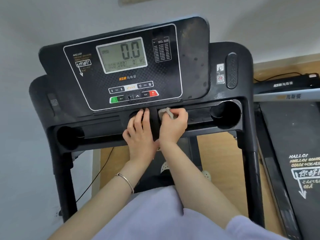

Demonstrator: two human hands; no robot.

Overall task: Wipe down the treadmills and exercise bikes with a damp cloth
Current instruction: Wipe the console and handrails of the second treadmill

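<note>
Your right hand grips the cloth and presses it in the treadmill tray, just right of the middle divider. The tray's long axis runs rightward to the cup holder. Your left hand rests open, left of the divider.

Single head-worn wide-angle view, facing forward and down, close over the treadmill console, console centred and filling the upper frame, a second treadmill cut off right of the console.
</note>
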